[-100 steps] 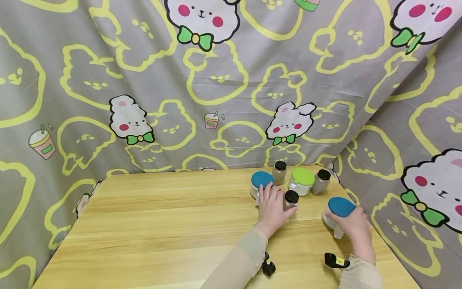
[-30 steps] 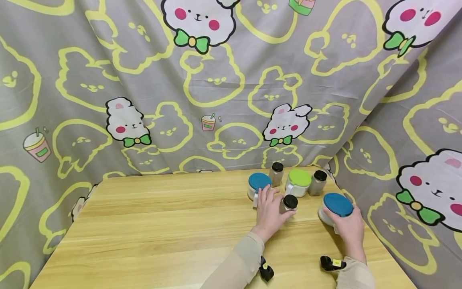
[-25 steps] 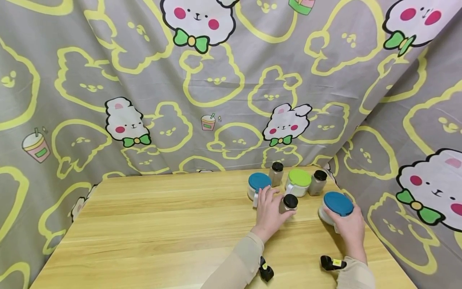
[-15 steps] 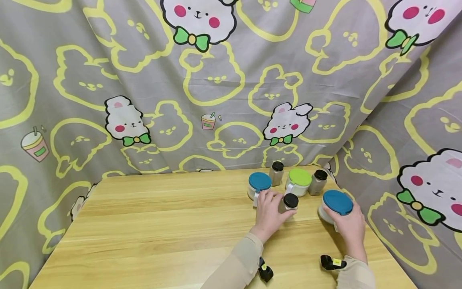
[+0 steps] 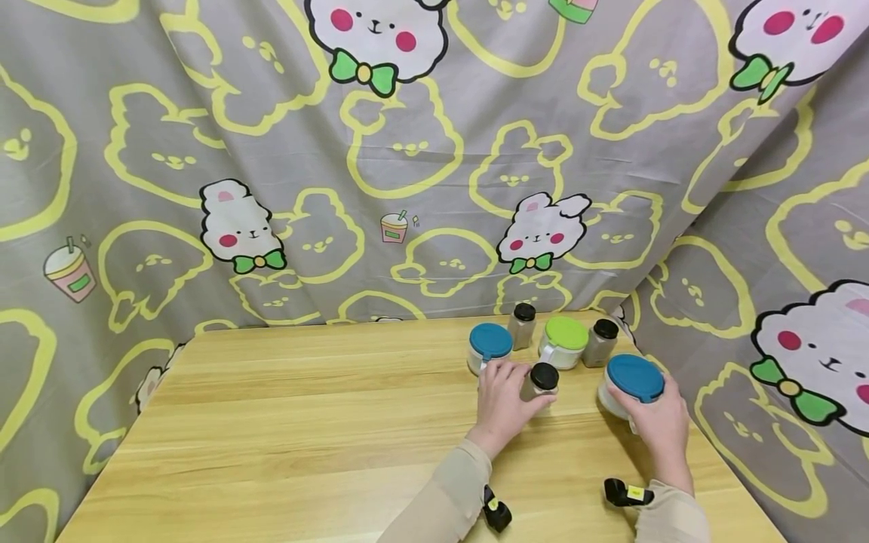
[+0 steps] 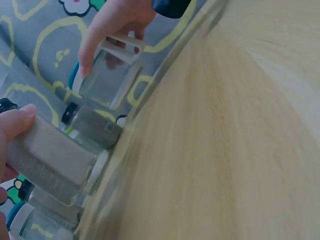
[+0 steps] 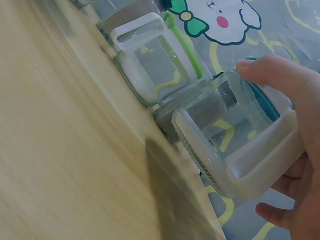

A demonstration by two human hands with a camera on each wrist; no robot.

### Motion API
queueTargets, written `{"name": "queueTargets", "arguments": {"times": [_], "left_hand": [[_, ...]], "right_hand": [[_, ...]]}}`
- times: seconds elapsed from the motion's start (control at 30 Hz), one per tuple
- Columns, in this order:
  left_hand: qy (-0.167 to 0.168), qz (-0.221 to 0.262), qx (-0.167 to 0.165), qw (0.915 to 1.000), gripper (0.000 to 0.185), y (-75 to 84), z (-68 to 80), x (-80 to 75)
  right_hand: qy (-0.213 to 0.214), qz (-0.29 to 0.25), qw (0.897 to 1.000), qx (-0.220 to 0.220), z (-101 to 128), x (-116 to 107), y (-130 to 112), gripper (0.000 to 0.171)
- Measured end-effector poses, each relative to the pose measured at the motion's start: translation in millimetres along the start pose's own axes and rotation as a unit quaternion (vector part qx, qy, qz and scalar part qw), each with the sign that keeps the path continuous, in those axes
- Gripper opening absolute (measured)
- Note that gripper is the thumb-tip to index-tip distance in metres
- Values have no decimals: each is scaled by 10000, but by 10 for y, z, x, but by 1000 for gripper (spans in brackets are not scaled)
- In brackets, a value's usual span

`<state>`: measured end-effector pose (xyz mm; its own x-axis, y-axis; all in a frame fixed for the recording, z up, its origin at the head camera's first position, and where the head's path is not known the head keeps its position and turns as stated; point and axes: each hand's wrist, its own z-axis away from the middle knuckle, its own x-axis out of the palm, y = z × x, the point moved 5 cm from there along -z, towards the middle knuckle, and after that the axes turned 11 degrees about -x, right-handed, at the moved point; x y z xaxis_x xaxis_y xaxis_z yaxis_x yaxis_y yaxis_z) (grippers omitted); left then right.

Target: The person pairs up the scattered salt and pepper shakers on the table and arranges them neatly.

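Observation:
My left hand point(image 5: 501, 407) grips a small clear spice jar point(image 5: 544, 376) with a black lid and grey-brown contents, thumb on the near side. In the left wrist view this spice jar point(image 6: 52, 155) leans. My right hand point(image 5: 660, 424) holds a glass seasoning jar point(image 5: 634, 378) with a blue lid and a white handle. The right wrist view shows the seasoning jar point(image 7: 225, 125) raised above the table, with its handle point(image 7: 265, 160) beside my palm. Just beyond my left fingers stands another blue-lidded jar point(image 5: 490, 343), partly hidden by them.
A green-lidded jar point(image 5: 565, 343) with a white handle stands at the back right, between two black-lidded spice jars, one on its left point(image 5: 522, 328) and one on its right point(image 5: 600, 343). Patterned curtains point(image 5: 421, 188) border the wooden table point(image 5: 285, 422) behind and at right.
The blue-lidded jar in my right hand has risen slightly and its handle has turned further behind my hand. My left fingers sit a little lower, still holding the spice jar.

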<state>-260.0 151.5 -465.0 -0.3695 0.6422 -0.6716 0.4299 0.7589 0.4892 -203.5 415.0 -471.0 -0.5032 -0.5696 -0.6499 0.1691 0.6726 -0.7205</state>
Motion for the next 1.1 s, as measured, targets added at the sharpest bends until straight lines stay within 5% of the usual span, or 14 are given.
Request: {"name": "queueTargets", "arguments": {"times": [1.1], "left_hand": [[253, 196, -87, 9995, 62, -175, 41, -286]], "right_hand": [[53, 206, 9977, -646, 3, -31, -269, 102]]}}
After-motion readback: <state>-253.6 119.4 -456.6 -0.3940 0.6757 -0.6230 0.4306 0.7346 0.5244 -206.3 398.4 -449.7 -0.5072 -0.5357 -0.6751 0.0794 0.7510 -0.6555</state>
